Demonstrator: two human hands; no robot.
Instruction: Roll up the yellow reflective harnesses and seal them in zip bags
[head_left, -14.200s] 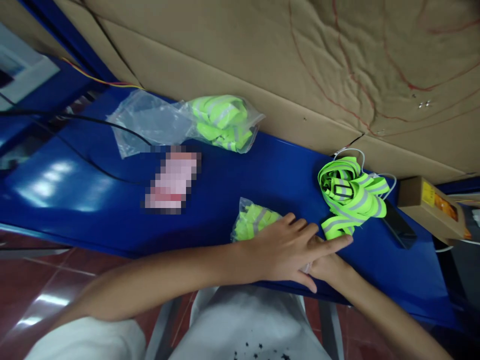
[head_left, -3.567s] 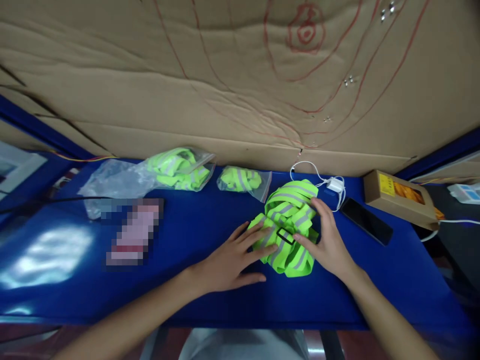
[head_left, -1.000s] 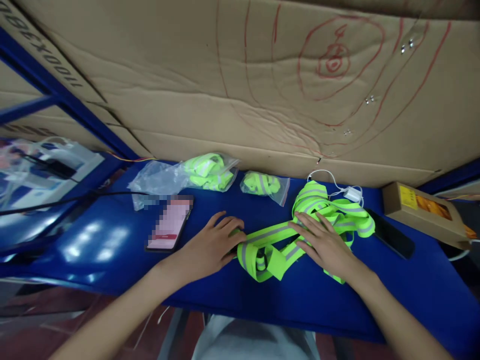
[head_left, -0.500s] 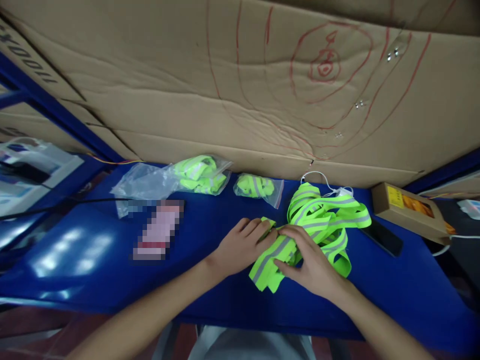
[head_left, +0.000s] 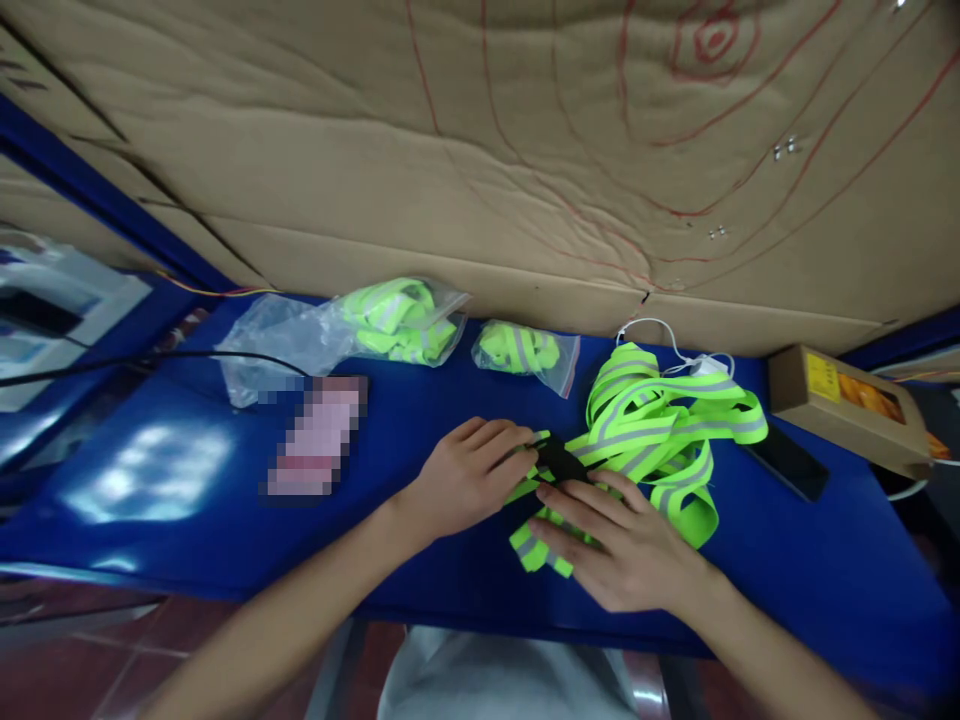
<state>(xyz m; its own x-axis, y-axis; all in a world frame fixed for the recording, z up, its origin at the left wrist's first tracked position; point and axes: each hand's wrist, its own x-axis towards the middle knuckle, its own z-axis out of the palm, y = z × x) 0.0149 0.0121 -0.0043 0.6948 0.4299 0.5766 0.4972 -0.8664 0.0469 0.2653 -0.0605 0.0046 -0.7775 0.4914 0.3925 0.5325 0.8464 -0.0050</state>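
Yellow-green straps with grey stripes (head_left: 637, 425) lie in a loose heap right of centre. My left hand (head_left: 472, 475) has its fingers closed on a strap at the heap's left side. My right hand (head_left: 615, 540) rests over the strap ends, fingers curled around a black piece (head_left: 562, 462) that shows between the two hands. A strap end (head_left: 541, 553) sticks out below my right hand. Parts of the straps under both hands are hidden.
On the blue table (head_left: 420, 590) are a bagged strap bundle (head_left: 517, 348), a larger bag of straps (head_left: 401, 320), a clear plastic bag (head_left: 281, 340), a blurred pink object (head_left: 319, 435), a black phone (head_left: 787, 462) and a cardboard box (head_left: 855, 405). A cardboard wall (head_left: 337, 170) stands behind.
The black piece now shows between my hands, where folded green strap was. My right hand has turned, its fingers lying over the straps. The view has shifted slightly.
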